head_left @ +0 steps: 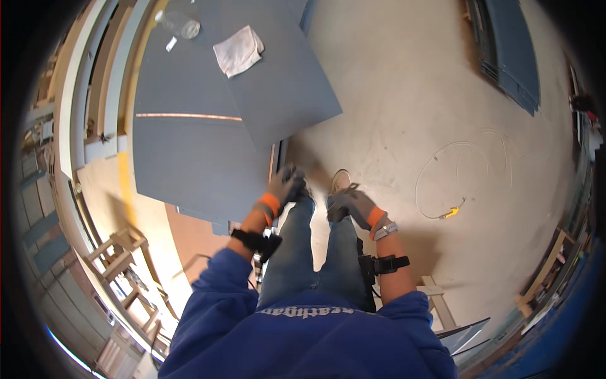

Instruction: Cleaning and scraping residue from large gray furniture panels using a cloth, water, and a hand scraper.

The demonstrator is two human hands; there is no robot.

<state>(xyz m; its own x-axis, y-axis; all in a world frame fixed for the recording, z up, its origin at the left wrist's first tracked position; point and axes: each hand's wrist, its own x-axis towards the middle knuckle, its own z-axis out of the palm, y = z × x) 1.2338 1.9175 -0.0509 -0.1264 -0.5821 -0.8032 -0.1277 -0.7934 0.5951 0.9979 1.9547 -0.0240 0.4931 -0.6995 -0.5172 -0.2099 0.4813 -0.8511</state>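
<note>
Two gloved hands over the thighs, grey panels to the left

The left hand, in a grey and black glove with an orange cuff, hangs above the left leg near the corner of the panels; its fingers are partly curled, but blur and the angle hide the palm, so I cannot tell whether it grips anything or touches the panel edge. The right hand, gloved alike, is over the right leg; its fingers bend inward, loosely it seems; whether they hold something or rest on the jeans cannot be told. The two hands are apart, with a shoe showing between them.

The lower panel lies to the left, its near corner just beside the left hand; the upper panel lies at a slant, its pointed corner reaching over the floor; a thin reddish strip runs across the grey surface to the upper panel's edge. A crumpled pale cloth rests on the upper panel; a clear bottle lies on its side farther left; a thin hose with a yellow fitting loops on the floor at right, well apart from the hands.
</note>
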